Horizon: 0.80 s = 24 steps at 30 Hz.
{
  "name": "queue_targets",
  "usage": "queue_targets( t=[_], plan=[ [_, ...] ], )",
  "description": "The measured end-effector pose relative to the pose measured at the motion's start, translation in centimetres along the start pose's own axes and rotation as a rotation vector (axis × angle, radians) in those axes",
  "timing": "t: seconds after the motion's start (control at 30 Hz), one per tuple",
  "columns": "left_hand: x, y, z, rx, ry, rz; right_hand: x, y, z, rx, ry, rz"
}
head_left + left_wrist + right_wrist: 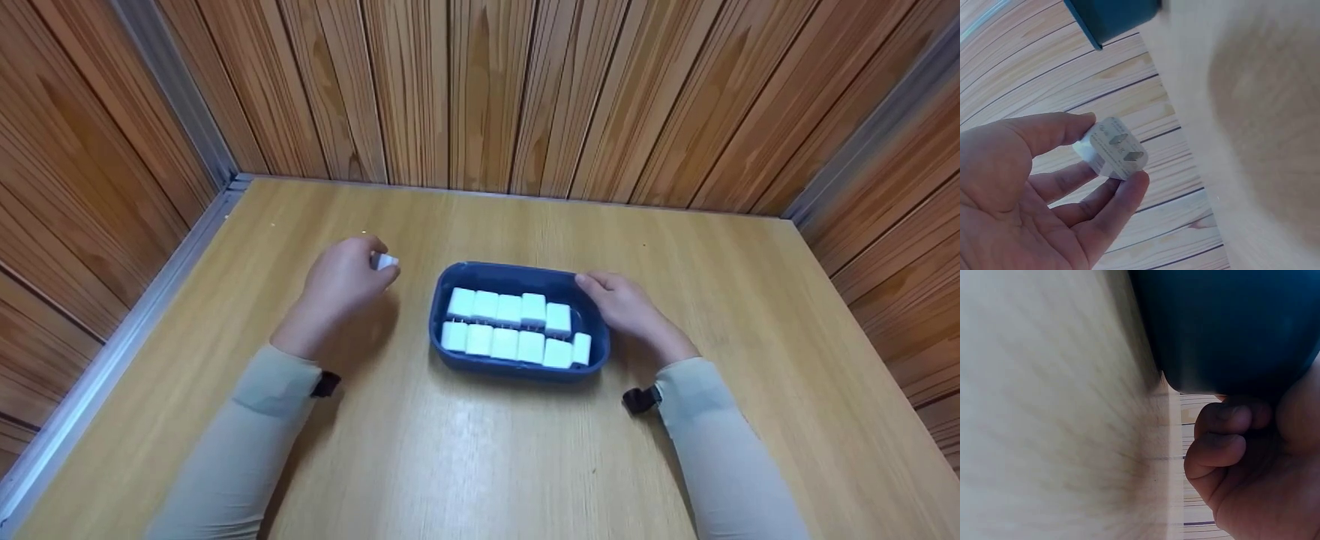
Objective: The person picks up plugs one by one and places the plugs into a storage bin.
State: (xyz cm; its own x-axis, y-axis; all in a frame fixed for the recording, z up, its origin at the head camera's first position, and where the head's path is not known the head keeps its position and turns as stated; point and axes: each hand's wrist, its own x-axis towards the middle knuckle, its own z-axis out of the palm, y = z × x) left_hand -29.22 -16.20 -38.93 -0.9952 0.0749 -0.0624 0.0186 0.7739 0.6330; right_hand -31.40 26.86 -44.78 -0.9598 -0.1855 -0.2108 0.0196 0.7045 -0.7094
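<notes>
Between thumb and fingertips, my left hand (346, 274) pinches a white plug adapter (1114, 147) above the table, left of the bin. Its two flat metal prongs and fine printing show in the left wrist view. A dark blue plastic bin (517, 373) stands at mid-table, holding two rows of white plug adapters (505, 343) set close together; some prongs show between the rows. My right hand (626, 304) grips the bin's right end, thumb over the rim. In the right wrist view its curled fingers (1219, 450) lie against the outside of the bin's wall.
The wooden table (480, 450) is bounded by a wood-plank wall (480, 97) at the back and similar panels at both sides. A metal rail (150, 300) runs along the left edge. Dark wrist straps (640, 400) sit on both sleeves.
</notes>
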Motion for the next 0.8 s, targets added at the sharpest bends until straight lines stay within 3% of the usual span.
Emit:
queue_targets(
  t=[0.13, 0.33, 0.8],
  plan=[
    [0.2, 1.0, 0.3, 0.018, 0.04, 0.006, 0.1, 0.1, 0.0, -0.014, 0.01, -0.034],
    [0.3, 2.5, 0.9, 0.007, 0.069, 0.014, 0.0, 0.1, 0.1, -0.004, 0.007, -0.018],
    [-0.5, 5.4, 2.7, 0.005, 0.138, 0.166, -0.1, 0.0, 0.0, 0.0, -0.001, 0.002]
  ],
)
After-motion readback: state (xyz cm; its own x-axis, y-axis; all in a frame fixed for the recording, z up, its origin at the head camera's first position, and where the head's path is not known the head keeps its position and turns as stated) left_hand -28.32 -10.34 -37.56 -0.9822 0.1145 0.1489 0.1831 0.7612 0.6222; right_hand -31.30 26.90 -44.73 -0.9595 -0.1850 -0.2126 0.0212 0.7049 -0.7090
